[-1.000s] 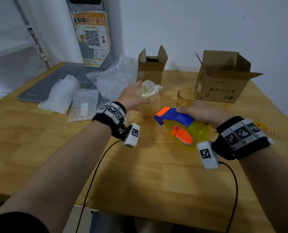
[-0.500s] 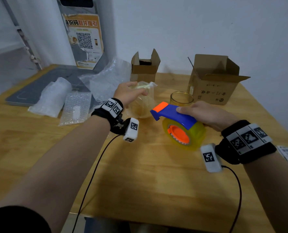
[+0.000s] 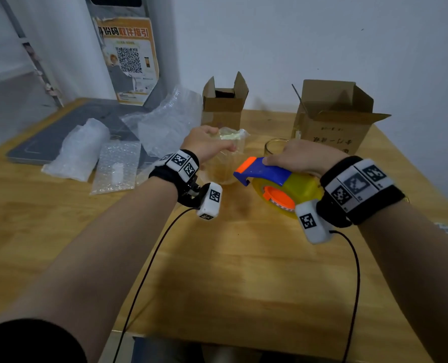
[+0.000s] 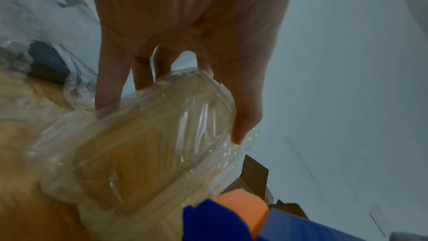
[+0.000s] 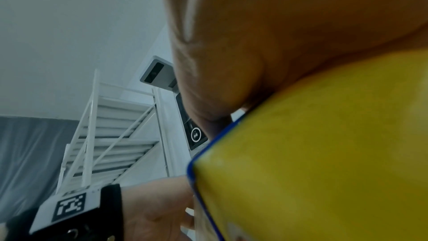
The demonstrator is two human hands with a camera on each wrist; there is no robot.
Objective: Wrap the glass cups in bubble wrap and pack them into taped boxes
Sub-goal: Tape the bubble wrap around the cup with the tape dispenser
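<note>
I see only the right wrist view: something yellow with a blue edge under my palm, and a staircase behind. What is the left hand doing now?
Observer: The left hand grips a cup wrapped in bubble wrap from above, fingers around its top.
Operator: Does the wrapped cup stand on the table?
Observer: In the head view its bottom looks to be on the wooden table, just left of the tape dispenser.
Operator: So the yellow thing is the dispenser. Where does its front end point?
Observer: Its orange tip points at the wrapped cup, close to it; the right hand grips the blue handle.
Operator: Is another cup waiting?
Observer: Yes, a bare glass cup stands behind the right hand.
</note>
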